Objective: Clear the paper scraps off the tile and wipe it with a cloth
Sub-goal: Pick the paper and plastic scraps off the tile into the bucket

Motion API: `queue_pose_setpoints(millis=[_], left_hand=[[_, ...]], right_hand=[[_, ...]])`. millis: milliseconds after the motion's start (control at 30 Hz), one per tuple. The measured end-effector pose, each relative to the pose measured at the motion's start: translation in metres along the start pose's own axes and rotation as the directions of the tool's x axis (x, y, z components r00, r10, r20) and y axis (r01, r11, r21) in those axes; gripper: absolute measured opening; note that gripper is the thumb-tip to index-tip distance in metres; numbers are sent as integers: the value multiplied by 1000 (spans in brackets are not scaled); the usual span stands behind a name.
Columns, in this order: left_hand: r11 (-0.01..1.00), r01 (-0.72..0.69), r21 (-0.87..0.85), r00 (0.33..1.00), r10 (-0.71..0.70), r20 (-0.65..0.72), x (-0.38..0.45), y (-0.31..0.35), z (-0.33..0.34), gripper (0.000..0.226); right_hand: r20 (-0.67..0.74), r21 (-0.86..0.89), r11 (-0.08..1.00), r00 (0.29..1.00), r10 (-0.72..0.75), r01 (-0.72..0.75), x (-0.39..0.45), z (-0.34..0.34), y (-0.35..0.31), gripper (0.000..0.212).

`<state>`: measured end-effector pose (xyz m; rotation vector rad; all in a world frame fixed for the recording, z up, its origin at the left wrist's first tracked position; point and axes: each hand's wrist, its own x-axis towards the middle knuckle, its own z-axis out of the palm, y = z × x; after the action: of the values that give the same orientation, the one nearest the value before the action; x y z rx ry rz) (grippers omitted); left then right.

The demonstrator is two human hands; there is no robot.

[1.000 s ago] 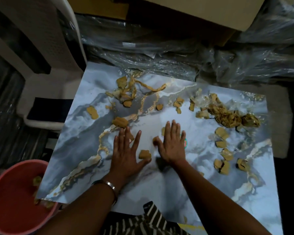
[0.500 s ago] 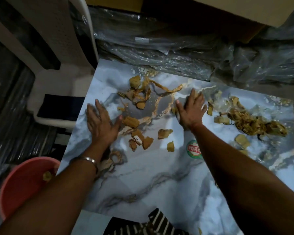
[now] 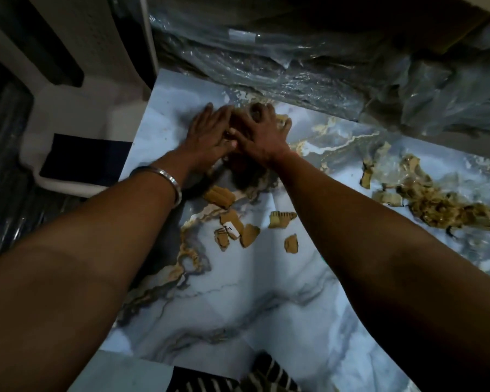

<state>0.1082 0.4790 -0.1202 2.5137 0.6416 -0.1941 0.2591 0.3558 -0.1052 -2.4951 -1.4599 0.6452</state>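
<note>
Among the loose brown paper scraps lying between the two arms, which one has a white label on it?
The scrap in the middle of the small cluster; the other pieces around it are plain brown.

**Scraps on the marble tile**

We see the blue-grey, gold-veined tile (image 3: 238,301) lying flat. Tan paper scraps (image 3: 232,230) sit loose near its middle; a crumpled, darker heap (image 3: 441,207) lies well apart toward its right edge.

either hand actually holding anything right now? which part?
Cannot tell for sure. Left hand and right hand are cupped together, palms down, over paper scraps near the tile's far edge; no clear grip is visible.
</note>
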Motion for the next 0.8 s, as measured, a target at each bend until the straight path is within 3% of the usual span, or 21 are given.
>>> queue_pose_setpoints(millis=[133,233,400,500,633,733,800], left_hand=[[993,-105,-54,994,107,37,-27,11,3,108],[977,-203,-72,976,208,71,-70,21,20,109],[958,-287,-10,958,287,12,-129,30,54,121],[970,-233,-63,972,235,23,-156,50,65,133],[995,-80,-67,996,83,41,-176,74,58,148],[996,91,4,995,-91,51,-186,82,35,153],[972,187,142,979,-196,51,-192,84,21,157]], right_hand=[[97,-43,984,981,-168,172,-23,1,17,81],[89,1,952,948,-306,308,-74,6,36,64],[60,-7,929,928,-369,370,-167,23,55,47],[98,69,952,947,-305,299,-207,24,51,48],[-72,348,931,994,-88,107,-242,-6,47,58],[-98,364,922,979,176,-129,-259,-32,70,98],[16,239,939,968,251,-248,-266,-37,88,142]])
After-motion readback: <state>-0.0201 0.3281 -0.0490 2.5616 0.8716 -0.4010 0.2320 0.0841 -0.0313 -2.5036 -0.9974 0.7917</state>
